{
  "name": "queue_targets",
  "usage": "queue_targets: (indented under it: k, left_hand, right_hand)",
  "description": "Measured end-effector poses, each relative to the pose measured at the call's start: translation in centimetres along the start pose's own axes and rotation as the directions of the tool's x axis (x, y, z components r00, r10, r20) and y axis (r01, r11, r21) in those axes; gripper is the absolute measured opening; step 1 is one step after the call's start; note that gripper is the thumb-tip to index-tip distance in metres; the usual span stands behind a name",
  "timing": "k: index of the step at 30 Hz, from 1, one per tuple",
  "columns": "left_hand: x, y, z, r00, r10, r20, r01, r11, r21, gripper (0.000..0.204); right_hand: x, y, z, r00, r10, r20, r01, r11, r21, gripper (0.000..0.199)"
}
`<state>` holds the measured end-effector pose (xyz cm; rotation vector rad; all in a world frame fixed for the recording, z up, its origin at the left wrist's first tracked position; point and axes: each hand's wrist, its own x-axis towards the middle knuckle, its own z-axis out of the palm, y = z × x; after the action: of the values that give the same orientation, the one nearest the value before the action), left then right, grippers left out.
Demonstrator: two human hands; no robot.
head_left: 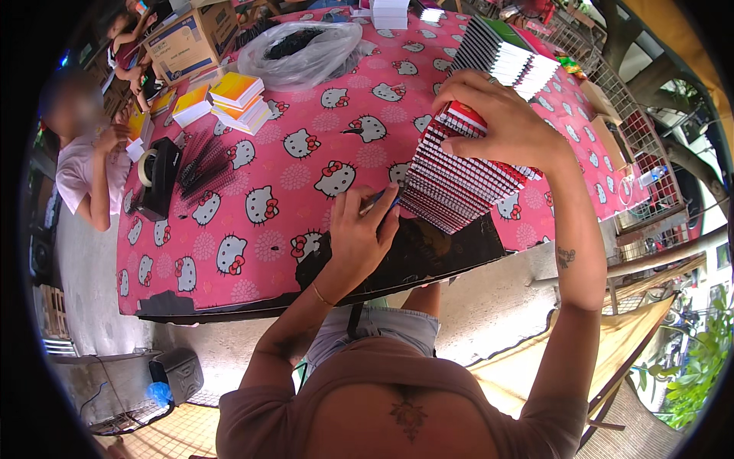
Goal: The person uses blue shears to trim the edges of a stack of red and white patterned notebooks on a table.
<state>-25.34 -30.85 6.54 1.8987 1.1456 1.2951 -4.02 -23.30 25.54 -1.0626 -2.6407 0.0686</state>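
Counting one left hand and one right hand, with one slim tool and one bundle of spiral notebooks too tightly packed for numbering singly. Counting, on one tabletop, one tape dispenser, one plastic bag, one tangled bunch of black coils and at least one more notebook bundle. Seeing at least two stacks of yellow-topped pads. Finding at least one cardboard box, one bracelet and at least two other people.
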Motion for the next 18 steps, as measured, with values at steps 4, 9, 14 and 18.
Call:
queue_targets:
  k: [4, 9, 14, 18]
  left_hand:
    - [-0.3, -0.9, -0.1, 0.960, -0.249, 0.127, 0.280, 0.848, -0.451, 0.032]
    - [0.1, -1.3, -0.1, 0.911, -0.304, 0.280, 0.413, 0.693, -0.591, 0.037]
    - [0.5, -0.6, -0.6, 0.917, -0.317, 0.243, 0.392, 0.830, -0.397, 0.034]
    - [0.4, -0.7, -0.8, 0.961, -0.213, 0.177, 0.249, 0.945, -0.213, 0.033]
  right_hand:
    - [0.1, -0.1, 0.0, 1.000, -0.005, -0.006, 0.005, 1.000, 0.019, 0.041]
    - [0.1, 0.1, 0.1, 0.999, -0.027, -0.018, 0.027, 1.000, 0.004, 0.041]
    - [0.0, 0.1, 0.1, 0.999, -0.024, -0.024, 0.024, 1.000, 0.012, 0.042]
    - [0.1, 0.0, 0.0, 1.000, -0.017, -0.017, 0.017, 1.000, -0.001, 0.042]
